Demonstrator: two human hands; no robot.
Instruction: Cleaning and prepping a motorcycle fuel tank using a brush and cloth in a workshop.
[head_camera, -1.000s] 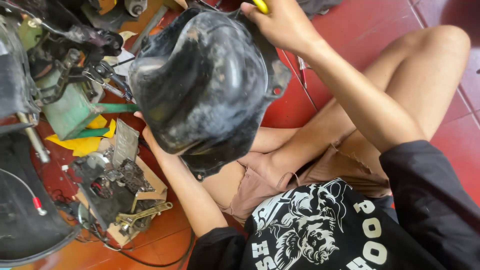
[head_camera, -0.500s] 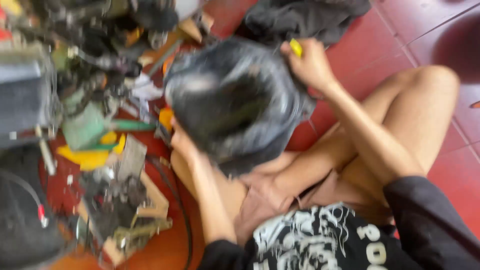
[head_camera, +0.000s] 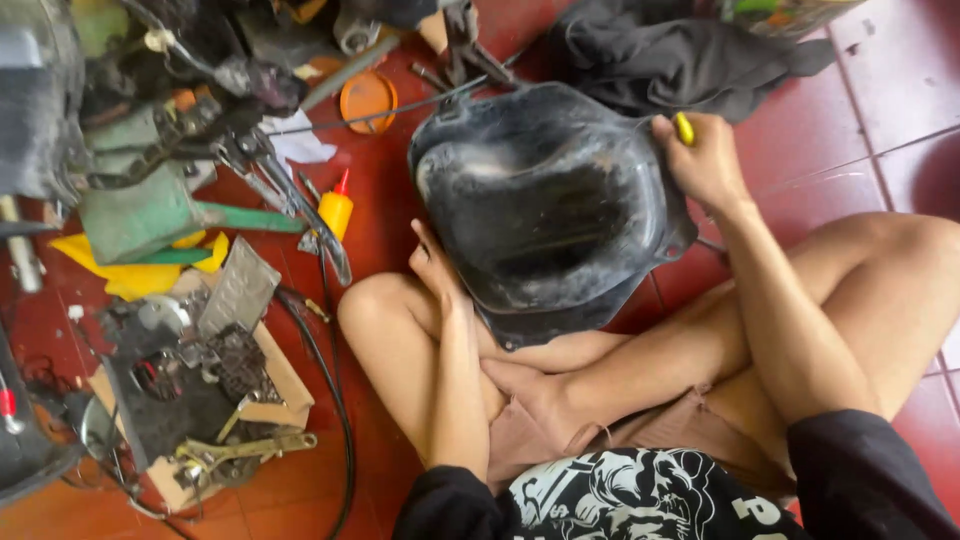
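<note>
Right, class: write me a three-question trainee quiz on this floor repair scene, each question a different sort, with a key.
1. True or false: the left hand grips the small yellow tool.
2. What colour is the cap of the yellow squeeze bottle on the tiled floor?
3. The black shell rests on: A) a bench, B) the person's crossed legs, C) the cardboard box.

Key: 1. False: the right hand holds it, at the shell's edge. 2. Red. 3. B.
</note>
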